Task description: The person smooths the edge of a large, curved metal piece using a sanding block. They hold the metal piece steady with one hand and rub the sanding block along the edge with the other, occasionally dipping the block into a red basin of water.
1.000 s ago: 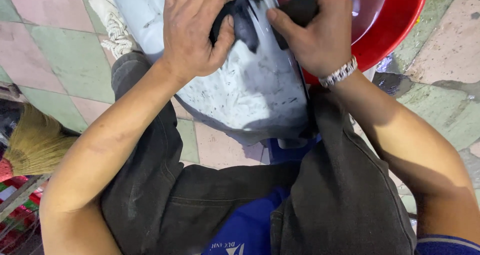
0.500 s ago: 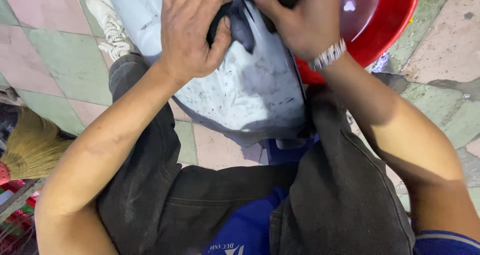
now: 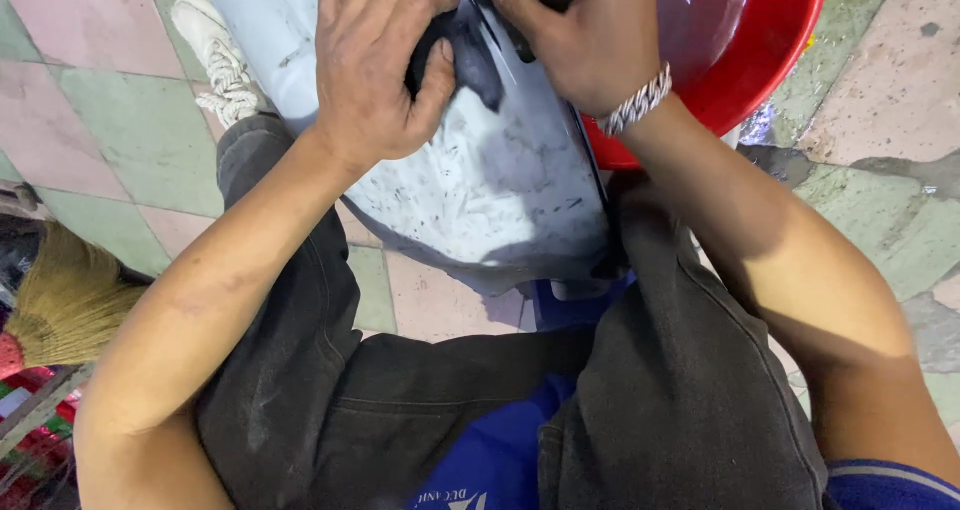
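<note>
We are sitting over a tiled floor, bracing a pale grey-blue panel across our knees, its near, rounded end resting between our thighs and its far end running out of the top of the frame. Our left hand is lying curled over the panel's upper left, fingers wrapped around a dark cloth-like patch; our right hand is pinching a dark piece at the top edge, thumb pressing inward, though we cannot tell exactly what it is gripping. To our judgement, the work is going best with the left hand pinning the panel firmly while the right is working in short, controlled movements. The panel's long axis is running away from us, tilting slightly leftward, beside a red basin. A broom is lying at the left.
</note>
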